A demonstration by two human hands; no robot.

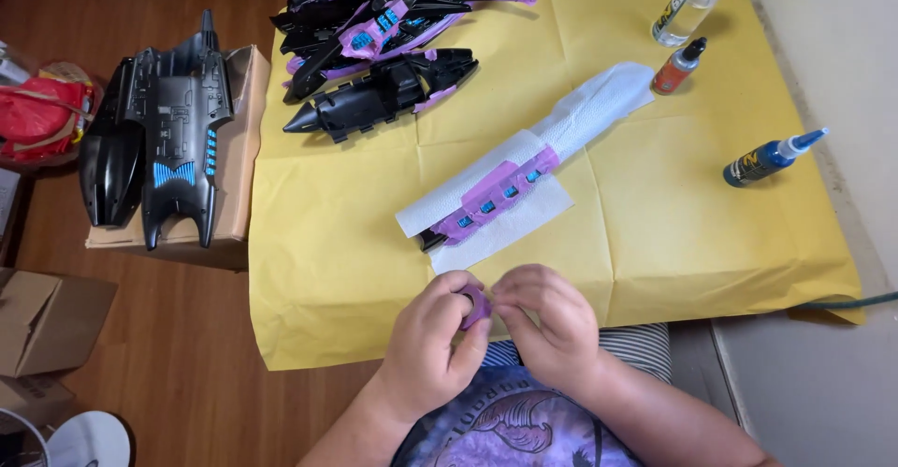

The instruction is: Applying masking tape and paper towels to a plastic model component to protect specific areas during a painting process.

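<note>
Two hands: both meet at the near edge of the desk, just over the person's lap, working one small purple roll of tape between them.
Left hand (432, 341): curled around the purple tape roll (475, 306), its fingers (449, 291) closed on the roll from the left.
Right hand (552, 322): pressed up against the roll from the right, fingers (524, 285) pinched together at its edge; whether they grip the roll itself or a loose end of tape cannot be told.
Yellow paper (673, 233): a creased sheet covering the desk, its near edge just beyond the hands.
Masked part (491, 201): a long black plastic piece wrapped in purple tape with small blue windows showing, lying slantwise on a white paper towel (599, 102), just beyond the hands.
Far pile (383, 28): several black plastic parts, some taped in purple, heaped at the far left of the yellow paper.
Bottles: a blue one with a pointed tip (769, 157) at the right, a small orange one with a black cap (677, 67) farther back, and a clear one (692, 0) at the far right edge.
Black hull (159, 135): a large black shell with blue markings, resting on a cardboard box (238, 149) on the wooden floor (178, 355), left of the desk.
Red bag (37, 116): at the far left edge.
</note>
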